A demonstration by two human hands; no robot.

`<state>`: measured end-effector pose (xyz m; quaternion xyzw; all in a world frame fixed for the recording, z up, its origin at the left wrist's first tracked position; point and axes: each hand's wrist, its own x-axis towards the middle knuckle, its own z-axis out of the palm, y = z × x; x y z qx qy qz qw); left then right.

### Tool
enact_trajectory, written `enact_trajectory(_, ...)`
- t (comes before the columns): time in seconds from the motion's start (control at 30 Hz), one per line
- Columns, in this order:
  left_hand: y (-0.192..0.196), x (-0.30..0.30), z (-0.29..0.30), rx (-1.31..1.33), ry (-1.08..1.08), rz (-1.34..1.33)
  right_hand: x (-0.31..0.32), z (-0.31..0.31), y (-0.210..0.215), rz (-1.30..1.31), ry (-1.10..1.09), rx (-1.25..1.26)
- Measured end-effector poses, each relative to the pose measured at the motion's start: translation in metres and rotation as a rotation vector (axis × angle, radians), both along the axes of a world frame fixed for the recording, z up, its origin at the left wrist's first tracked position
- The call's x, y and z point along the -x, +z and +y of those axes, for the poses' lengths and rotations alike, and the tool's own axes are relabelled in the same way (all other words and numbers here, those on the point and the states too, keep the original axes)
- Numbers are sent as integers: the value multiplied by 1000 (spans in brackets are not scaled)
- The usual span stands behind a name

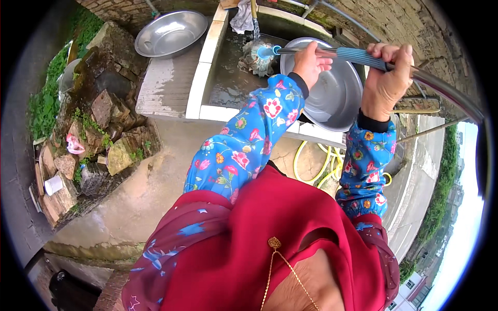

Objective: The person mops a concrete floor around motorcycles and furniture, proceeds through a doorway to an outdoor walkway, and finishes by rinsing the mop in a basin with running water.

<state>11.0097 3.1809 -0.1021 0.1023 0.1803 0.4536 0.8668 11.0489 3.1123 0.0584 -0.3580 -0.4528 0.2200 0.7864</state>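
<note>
A mop (pixel 358 55) with a metal handle and ribbed blue grip stretches across the upper middle. Its wet grey strands (pixel 254 61), below a light blue collar, are in the sink (pixel 206 56) under water running from a spout (pixel 253 9). My left hand (pixel 309 66) is closed round the metal handle not far from the collar. Farther right, my right hand (pixel 386 85) grips the handle at the end of the blue grip. A large metal basin (pixel 332 98) lies beneath the handle, between my two hands.
Another metal basin (pixel 174 35) rests on the slab (pixel 165 90) left of the sink. A pale cloth (pixel 241 18) hangs near the spout. Yellow hose (pixel 296 160) coils on the ground below the sink. Broken stones (pixel 106 109) are piled at the left.
</note>
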Motion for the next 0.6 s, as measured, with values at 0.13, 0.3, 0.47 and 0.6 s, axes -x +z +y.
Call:
enact_trajectory(0.13,38,-37,-4,-31,57,-1,-26,-45,40,-47,-37,-56)
enact_trajectory(0.3,59,-32,-52,-21,-6,-126,-53,-102,45,15,-173,-87)
enact_trajectory(0.47,-101,-11,-13,261,-105,103,-23,-73,-76,-311,-135,430)
enact_trajectory(0.6,-86,-6,-29,270,-156,107,-26,-89,-49,-630,103,394)
